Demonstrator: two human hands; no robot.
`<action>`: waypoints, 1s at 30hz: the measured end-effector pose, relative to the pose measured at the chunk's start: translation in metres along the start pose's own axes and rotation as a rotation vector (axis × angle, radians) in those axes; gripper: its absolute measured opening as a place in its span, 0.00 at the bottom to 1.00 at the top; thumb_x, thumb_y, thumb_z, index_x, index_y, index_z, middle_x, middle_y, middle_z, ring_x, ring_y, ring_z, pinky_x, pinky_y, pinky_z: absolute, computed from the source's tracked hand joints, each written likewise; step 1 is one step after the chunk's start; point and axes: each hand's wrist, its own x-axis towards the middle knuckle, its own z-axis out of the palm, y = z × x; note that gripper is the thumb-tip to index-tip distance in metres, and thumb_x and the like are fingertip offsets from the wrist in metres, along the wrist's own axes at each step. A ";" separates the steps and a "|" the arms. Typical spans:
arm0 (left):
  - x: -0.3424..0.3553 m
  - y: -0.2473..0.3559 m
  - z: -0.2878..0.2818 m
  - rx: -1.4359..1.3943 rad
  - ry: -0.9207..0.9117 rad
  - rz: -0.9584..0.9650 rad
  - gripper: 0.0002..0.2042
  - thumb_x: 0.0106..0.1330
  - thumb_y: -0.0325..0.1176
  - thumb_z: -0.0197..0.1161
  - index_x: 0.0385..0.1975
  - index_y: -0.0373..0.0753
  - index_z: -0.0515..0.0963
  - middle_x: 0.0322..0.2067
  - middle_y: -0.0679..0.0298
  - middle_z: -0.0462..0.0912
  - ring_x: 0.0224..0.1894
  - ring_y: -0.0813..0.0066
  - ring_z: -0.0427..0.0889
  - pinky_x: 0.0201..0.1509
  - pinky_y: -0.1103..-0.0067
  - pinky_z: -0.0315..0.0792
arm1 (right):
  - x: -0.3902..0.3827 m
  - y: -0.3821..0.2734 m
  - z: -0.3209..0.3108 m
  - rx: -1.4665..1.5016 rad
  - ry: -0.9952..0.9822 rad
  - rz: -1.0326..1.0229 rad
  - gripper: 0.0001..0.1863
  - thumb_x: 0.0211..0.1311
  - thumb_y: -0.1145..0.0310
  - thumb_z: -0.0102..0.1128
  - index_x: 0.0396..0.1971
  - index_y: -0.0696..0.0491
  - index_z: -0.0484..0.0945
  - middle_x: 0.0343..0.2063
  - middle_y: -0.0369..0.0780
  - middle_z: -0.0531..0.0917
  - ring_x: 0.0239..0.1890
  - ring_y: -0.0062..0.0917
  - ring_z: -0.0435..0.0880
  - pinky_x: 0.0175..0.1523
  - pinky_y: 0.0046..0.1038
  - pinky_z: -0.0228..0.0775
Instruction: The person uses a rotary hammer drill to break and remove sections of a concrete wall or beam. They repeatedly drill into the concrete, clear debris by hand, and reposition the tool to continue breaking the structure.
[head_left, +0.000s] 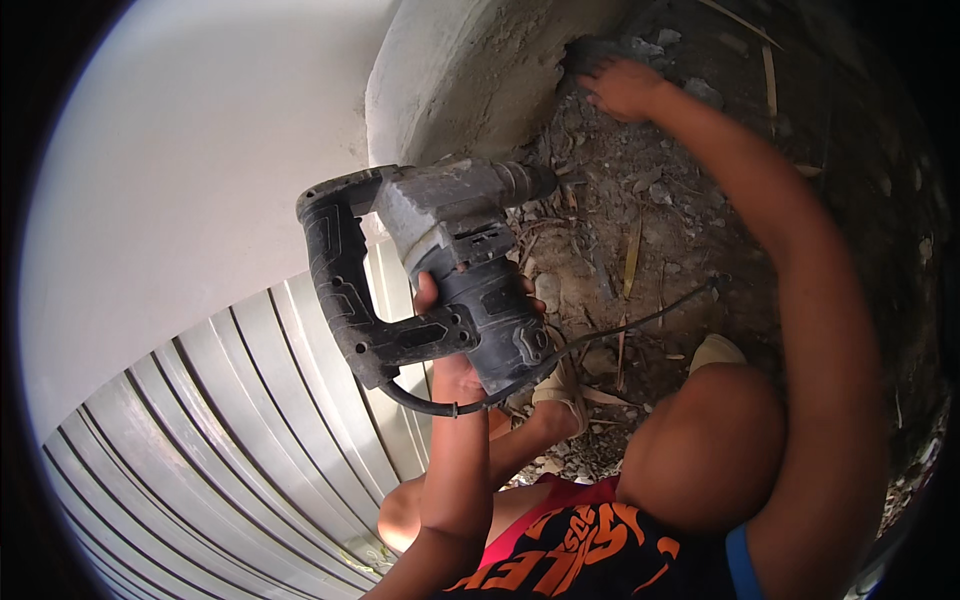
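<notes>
A grey and black rotary hammer drill [480, 290], dusty all over, is held up in front of me by my left hand [427, 292]. The thumb shows on one side of its motor body and the fingertips on the other. Its D-shaped rear handle [335, 270] points left, and the chuck [530, 183] faces right with no bit visible. A black power cord [620, 330] curves from the handle's lower end across to the ground. At the far side my right hand [622, 88] reaches down beside a dark hollow [590, 50] at the foot of the wall, its fingers stretched out.
A pale curved concrete base [470, 80] meets a smooth white wall [200, 170] at left. Ribbed light metal sheeting [230, 400] stands below it. Loose soil [660, 240] with stones, dry leaves and sticks covers the ground. My bent knees and sandalled foot [563, 395] are close by.
</notes>
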 end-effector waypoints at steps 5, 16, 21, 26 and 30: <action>-0.021 0.008 -0.005 0.026 0.119 0.015 0.49 0.64 0.74 0.61 0.67 0.28 0.70 0.51 0.34 0.83 0.52 0.33 0.86 0.52 0.49 0.85 | -0.010 -0.067 -0.126 0.139 -0.547 0.258 0.19 0.74 0.57 0.59 0.51 0.57 0.85 0.59 0.49 0.83 0.64 0.39 0.81 0.62 0.42 0.76; -0.040 0.027 -0.006 0.137 0.101 -0.078 0.48 0.66 0.76 0.57 0.65 0.31 0.72 0.50 0.41 0.85 0.51 0.41 0.88 0.53 0.54 0.86 | -0.044 -0.021 -0.033 -0.292 0.043 0.110 0.23 0.72 0.56 0.62 0.58 0.56 0.83 0.58 0.47 0.84 0.64 0.42 0.82 0.66 0.42 0.76; -0.059 0.053 -0.013 0.236 0.105 -0.189 0.41 0.68 0.71 0.59 0.62 0.35 0.75 0.48 0.48 0.88 0.50 0.49 0.90 0.54 0.58 0.86 | -0.065 -0.055 -0.152 -0.010 -0.149 0.579 0.14 0.64 0.63 0.67 0.44 0.55 0.88 0.41 0.47 0.90 0.48 0.43 0.90 0.53 0.43 0.83; -0.072 0.098 -0.027 0.275 -0.011 -0.333 0.39 0.69 0.70 0.60 0.60 0.36 0.77 0.48 0.50 0.88 0.51 0.53 0.90 0.57 0.57 0.84 | -0.058 -0.028 -0.305 0.015 0.340 0.710 0.08 0.69 0.68 0.60 0.34 0.53 0.86 0.40 0.41 0.92 0.39 0.41 0.89 0.44 0.42 0.82; -0.084 0.109 -0.025 0.159 -0.076 -0.500 0.34 0.73 0.65 0.60 0.58 0.37 0.78 0.48 0.52 0.88 0.51 0.55 0.89 0.58 0.58 0.83 | -0.041 0.039 -0.330 -0.205 -0.753 0.720 0.14 0.71 0.61 0.58 0.46 0.49 0.89 0.50 0.41 0.91 0.50 0.42 0.88 0.53 0.44 0.82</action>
